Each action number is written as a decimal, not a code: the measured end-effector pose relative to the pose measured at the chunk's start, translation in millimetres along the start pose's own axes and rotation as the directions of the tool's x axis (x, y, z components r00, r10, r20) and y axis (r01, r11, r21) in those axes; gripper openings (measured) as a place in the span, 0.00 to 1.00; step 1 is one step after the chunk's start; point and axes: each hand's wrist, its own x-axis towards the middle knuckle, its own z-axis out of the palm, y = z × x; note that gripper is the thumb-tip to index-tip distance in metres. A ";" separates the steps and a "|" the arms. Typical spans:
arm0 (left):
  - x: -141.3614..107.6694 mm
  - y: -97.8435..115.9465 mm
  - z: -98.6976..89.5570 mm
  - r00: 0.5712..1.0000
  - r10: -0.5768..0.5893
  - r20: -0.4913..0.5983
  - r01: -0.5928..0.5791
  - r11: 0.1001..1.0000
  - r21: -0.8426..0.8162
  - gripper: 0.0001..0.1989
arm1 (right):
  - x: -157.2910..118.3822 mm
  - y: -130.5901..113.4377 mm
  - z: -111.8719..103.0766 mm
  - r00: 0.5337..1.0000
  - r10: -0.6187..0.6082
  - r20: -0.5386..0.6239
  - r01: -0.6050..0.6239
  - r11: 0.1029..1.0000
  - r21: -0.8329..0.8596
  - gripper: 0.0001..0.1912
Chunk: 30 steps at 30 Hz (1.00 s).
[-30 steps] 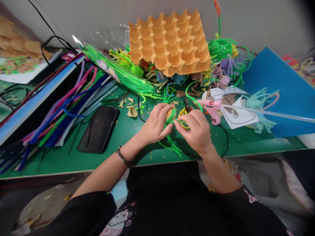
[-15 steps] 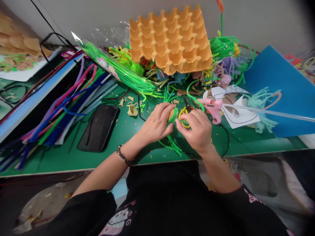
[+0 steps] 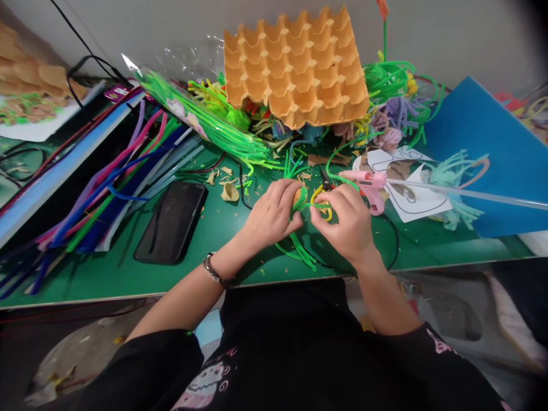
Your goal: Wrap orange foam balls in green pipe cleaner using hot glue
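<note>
My left hand (image 3: 274, 211) is closed around a small tan cardboard piece (image 3: 297, 197) edged with green pipe cleaner; its lower part is hidden by my fingers. Between the thumb and finger of my right hand (image 3: 345, 220) is a green pipe cleaner (image 3: 314, 205), stretched across from the tan piece. More of the green strand loops up behind my right hand. Yellow-handled pliers (image 3: 319, 194) lie just behind the fingers, partly covered. Beneath my hands several loose green pipe cleaners (image 3: 303, 254) rest on the table.
A pink glue gun (image 3: 368, 185) with a long clear stick lies right of my hands, by cut white paper (image 3: 411, 200). Left are a black phone (image 3: 171, 222) and bundled pipe cleaners (image 3: 115, 182). An egg tray (image 3: 299, 68) leans at the back on a colourful heap. A blue sheet (image 3: 483, 160) is far right.
My right hand has drawn slightly right, away from the tan piece, and a length of green pipe cleaner now shows between the hands. The left hand keeps its hold.
</note>
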 end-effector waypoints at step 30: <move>2.2 -0.7 -9.4 0.998 0.061 0.034 -0.050 0.964 -0.261 0.23 | 6.1 12.0 -12.9 0.998 0.024 0.052 -0.035 0.974 0.222 0.01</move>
